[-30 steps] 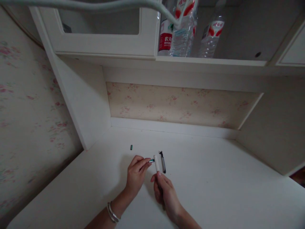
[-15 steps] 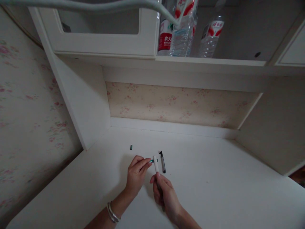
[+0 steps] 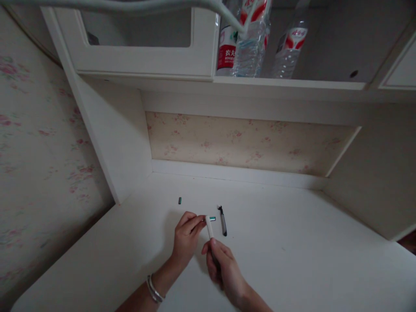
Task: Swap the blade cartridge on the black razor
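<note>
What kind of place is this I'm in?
Probably a room in a home, judging by the white desk, floral wallpaper and overhead shelf holding plastic bottles.

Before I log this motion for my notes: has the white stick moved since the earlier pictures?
Yes, leftward: the white stick is now farther from the black tool, which lies unmoved on the desk.

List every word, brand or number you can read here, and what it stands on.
"农夫": red label on the left bottle; smaller print beneath is too blurred.
Middle bottle and right bottle: label lettering too blurred to read.
White stick, teal piece, black-and-grey item, small dark green piece: no lettering can be made out.
</note>
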A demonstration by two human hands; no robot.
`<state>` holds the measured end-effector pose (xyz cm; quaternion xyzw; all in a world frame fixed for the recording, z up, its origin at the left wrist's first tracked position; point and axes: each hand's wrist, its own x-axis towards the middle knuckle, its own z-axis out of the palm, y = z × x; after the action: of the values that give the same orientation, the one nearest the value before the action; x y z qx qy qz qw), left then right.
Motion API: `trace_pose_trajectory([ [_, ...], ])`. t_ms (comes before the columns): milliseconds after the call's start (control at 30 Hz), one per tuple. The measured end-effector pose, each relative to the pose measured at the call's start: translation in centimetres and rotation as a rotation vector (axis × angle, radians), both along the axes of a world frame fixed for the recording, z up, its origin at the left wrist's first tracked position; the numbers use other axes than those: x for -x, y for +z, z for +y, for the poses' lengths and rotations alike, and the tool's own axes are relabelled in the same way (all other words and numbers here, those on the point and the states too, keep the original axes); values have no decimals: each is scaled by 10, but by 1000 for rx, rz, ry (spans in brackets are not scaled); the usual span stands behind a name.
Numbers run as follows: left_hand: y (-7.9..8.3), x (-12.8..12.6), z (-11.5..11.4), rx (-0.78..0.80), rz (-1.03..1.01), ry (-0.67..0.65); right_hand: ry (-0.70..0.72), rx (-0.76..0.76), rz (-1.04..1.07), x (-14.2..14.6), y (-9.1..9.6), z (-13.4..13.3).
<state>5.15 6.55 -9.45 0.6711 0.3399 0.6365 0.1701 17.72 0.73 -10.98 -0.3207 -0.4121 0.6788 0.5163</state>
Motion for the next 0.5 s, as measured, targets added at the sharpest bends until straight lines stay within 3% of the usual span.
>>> trace_pose_trajectory([
  [133, 0, 0, 1, -6, 11, -2, -89, 14, -8, -4, -1, 2],
  [333, -1, 0, 1, 18, -3, -16, -1, -14, -31, -3, -4, 2],
  [500, 0, 1, -1, 15, 6, -6, -81, -13, -29, -5, -1, 3],
])
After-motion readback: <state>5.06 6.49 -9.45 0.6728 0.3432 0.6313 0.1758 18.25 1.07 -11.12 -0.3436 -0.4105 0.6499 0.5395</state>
